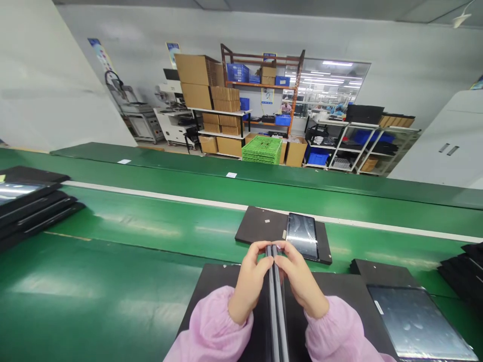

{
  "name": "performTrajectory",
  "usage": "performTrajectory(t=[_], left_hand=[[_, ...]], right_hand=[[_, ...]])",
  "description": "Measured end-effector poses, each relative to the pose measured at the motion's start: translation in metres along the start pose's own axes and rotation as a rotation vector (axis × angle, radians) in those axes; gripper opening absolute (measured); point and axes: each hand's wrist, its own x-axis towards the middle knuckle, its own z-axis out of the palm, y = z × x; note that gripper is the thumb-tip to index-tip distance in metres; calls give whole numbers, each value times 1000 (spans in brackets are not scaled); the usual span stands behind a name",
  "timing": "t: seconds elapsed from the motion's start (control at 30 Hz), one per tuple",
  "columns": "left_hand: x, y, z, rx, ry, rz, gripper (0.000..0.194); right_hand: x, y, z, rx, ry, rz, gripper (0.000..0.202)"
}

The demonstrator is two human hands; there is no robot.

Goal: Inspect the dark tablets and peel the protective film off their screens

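Two thin dark panels (277, 311) stand on edge side by side, seen along their narrow grey edges, above a black foam pad (215, 286). My left hand (252, 276) pinches their far end from the left, thumb and fingers closed on it. From the right, my right hand (298, 276) grips the same end, its thumb close to the left thumb. Just beyond both hands, a tablet-like panel (303, 236) lies on a dark foam board (260, 224). The panels' lower ends run out of the picture.
A larger glossy panel (418, 322) lies at the lower right. Black trays are stacked at the left (33, 211) and right edge (464, 271). The green bench (151, 221) has a white line and a raised back ledge; shelves and a green crate (262, 149) stand beyond.
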Motion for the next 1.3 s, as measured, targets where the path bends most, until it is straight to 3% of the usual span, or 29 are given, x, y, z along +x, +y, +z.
performTrajectory(t=[0.57, 0.8, 1.17, 1.3], left_hand=[[-2, 9, 1, 53, -24, -32, 26], [-6, 11, -6, -10, -173, -9, 43], [-7, 12, -7, 31, -182, -21, 43], [-8, 10, -11, 2, -246, -3, 54]], right_hand=[[0, -3, 0, -40, -14, -10, 30], [-9, -7, -10, -39, -155, 30, 47], [-9, -7, -11, -44, -153, 26, 45], [-11, -7, -13, -40, -189, 45, 53]])
